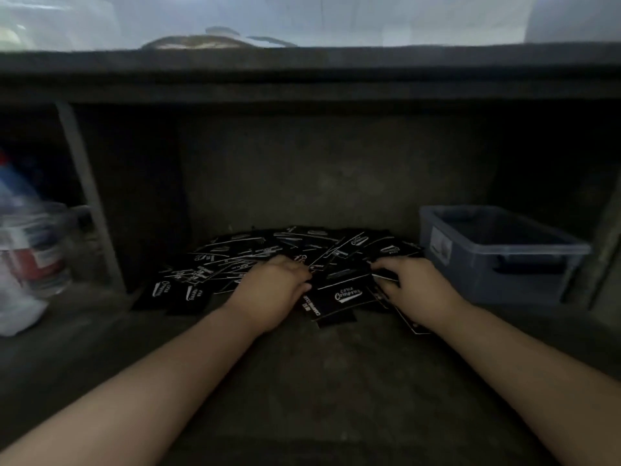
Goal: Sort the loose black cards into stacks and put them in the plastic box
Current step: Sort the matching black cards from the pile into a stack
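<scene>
A heap of loose black cards with white lettering lies spread on the dark shelf floor, from centre left to the box. My left hand rests palm down on the near side of the heap, fingers curled into the cards. My right hand lies on the heap's right side, and its fingertips pinch the edge of a black card. One card with a white logo sits face up between my hands. The grey-blue plastic box stands to the right of the heap; its inside looks dark.
A dark shelf board overhangs the recess, with a back wall behind the cards. A metal post stands at the left. Clear plastic bottles and a white bag sit at the far left. Bare shelf floor lies between my forearms.
</scene>
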A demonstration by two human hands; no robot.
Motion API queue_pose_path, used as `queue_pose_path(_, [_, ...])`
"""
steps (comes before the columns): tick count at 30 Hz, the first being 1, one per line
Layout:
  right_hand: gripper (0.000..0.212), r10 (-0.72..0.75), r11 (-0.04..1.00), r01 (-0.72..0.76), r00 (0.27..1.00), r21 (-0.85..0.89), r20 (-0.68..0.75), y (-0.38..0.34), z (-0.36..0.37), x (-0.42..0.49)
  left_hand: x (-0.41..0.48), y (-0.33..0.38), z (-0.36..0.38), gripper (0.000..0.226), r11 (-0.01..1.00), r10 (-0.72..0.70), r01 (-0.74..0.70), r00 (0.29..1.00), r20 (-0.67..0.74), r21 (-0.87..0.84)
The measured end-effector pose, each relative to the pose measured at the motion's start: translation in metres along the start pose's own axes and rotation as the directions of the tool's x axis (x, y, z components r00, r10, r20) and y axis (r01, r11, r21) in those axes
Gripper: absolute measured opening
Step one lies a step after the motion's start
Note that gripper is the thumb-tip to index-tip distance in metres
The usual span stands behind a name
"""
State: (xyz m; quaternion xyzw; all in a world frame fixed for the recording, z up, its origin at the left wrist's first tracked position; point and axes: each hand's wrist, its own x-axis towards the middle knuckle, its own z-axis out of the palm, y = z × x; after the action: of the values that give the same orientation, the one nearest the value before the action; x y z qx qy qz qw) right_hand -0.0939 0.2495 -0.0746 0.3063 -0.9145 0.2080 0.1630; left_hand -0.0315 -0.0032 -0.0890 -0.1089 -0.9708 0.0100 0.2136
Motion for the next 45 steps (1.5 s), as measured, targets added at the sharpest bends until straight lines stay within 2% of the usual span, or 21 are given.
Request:
queue_pose_path(3, [0.025,-0.095,0.993,0.105,0.982,0.058,-0.161,0.003,0.000,0.002,0.003,0.001,-0.009,0.033,0.998,0.021,-0.024,0.998,0.055,0.055])
queue_pose_path(5, [0.023,-0.138,0.981,0.166,0.959,0.097,-0.246,0.004,-0.002,0.004,0.010,0.004,-0.016,0.047,0.999,0.017,-0.021,0.996,0.086,0.046])
queue_pose_path(8, [0.022,-0.046,0.929,0.121,0.975,0.350,-0.215,-0.001,-0.014,0.016,0.026,0.012,-0.018,0.064,0.998,0.052,-0.055,0.993,0.105,0.023])
queue_pose_path(10, [0.018,0.048,0.840,0.073,0.977,0.538,-0.207,-0.002,-0.021,0.032,0.032,0.014,-0.014,0.057,0.987,0.151,-0.147,0.986,0.069,-0.063])
queue_pose_path(12, [0.011,0.127,0.648,0.069,0.972,0.758,-0.197,0.001,-0.021,0.041,0.030,0.009,-0.012,0.047,0.973,0.187,-0.191,0.981,-0.044,-0.128])
queue_pose_path(13, [0.011,0.148,0.595,0.079,0.967,0.800,-0.206,0.006,-0.016,0.043,0.028,0.004,-0.011,0.040,0.970,0.185,-0.200,0.976,-0.117,-0.141])
queue_pose_path(16, [0.014,0.105,0.664,0.121,0.962,0.738,-0.252,0.017,-0.004,0.037,0.019,-0.004,-0.010,0.029,0.952,0.175,-0.221,0.960,-0.219,-0.210])
queue_pose_path(18, [0.019,0.065,0.652,0.127,0.973,0.747,-0.222,0.019,-0.003,0.034,0.014,-0.004,-0.008,0.033,0.884,0.065,-0.151,0.977,-0.204,-0.442])
queue_pose_path(20, [0.023,0.035,0.621,0.076,0.992,0.780,-0.124,0.021,-0.005,0.030,0.011,-0.003,-0.009,0.038,0.703,-0.137,-0.010,0.979,-0.148,-0.712])
queue_pose_path(21, [0.025,-0.003,0.648,0.036,0.999,0.761,-0.045,0.021,-0.006,0.028,0.011,-0.003,-0.011,0.038,0.608,-0.207,0.027,0.970,-0.125,-0.794])
queue_pose_path(23, [0.025,-0.091,0.771,-0.028,0.984,0.636,0.154,0.024,-0.004,0.023,0.011,-0.005,-0.015,0.032,0.418,-0.272,0.040,0.959,-0.084,-0.907])
queue_pose_path(25, [0.019,-0.116,0.810,-0.049,0.963,0.584,0.242,0.024,-0.003,0.021,0.010,-0.008,-0.018,0.027,0.330,-0.315,0.055,0.947,-0.055,-0.942])
queue_pose_path(27, [0.013,-0.075,0.793,-0.066,0.976,0.605,0.206,0.023,-0.009,0.021,0.010,-0.009,-0.015,0.022,0.339,-0.363,0.083,0.931,-0.049,-0.937])
queue_pose_path(29, [0.009,-0.050,0.788,-0.079,0.980,0.610,0.191,0.023,-0.013,0.022,0.012,-0.011,-0.012,0.036,0.341,-0.378,0.101,0.925,-0.038,-0.935])
queue_pose_path(32, [0.014,-0.057,0.818,-0.068,0.979,0.571,0.198,0.025,-0.016,0.022,0.012,-0.010,-0.013,0.055,0.288,-0.412,0.100,0.911,-0.029,-0.953])
queue_pose_path(34, [0.012,-0.069,0.849,-0.043,0.979,0.527,0.192,0.024,-0.015,0.022,0.012,-0.007,-0.013,0.049,0.292,-0.400,0.111,0.916,-0.016,-0.950])
queue_pose_path(39, [0.030,-0.014,0.931,-0.043,0.988,0.361,0.153,0.017,-0.007,0.019,0.011,0.000,-0.015,0.032,0.303,-0.312,0.198,0.945,0.099,-0.932])
queue_pose_path(41, [0.035,0.026,0.931,-0.077,0.989,0.358,0.144,0.014,-0.002,0.019,0.009,0.001,-0.018,0.022,0.336,-0.256,0.172,0.963,0.086,-0.926])
queue_pose_path(42, [0.039,0.056,0.937,-0.101,0.988,0.333,0.142,0.011,-0.003,0.019,0.008,0.002,-0.018,0.023,0.391,-0.223,0.152,0.973,0.066,-0.908])
queue_pose_path(44, [0.048,0.145,0.964,-0.183,0.970,0.195,0.195,0.003,-0.015,0.016,0.007,0.004,-0.016,0.030,0.517,-0.216,0.152,0.975,0.044,-0.842])
queue_pose_path(45, [0.054,0.211,0.969,-0.237,0.941,0.072,0.264,0.001,-0.025,0.013,0.008,0.004,-0.015,0.030,0.539,-0.232,0.155,0.972,0.031,-0.828])
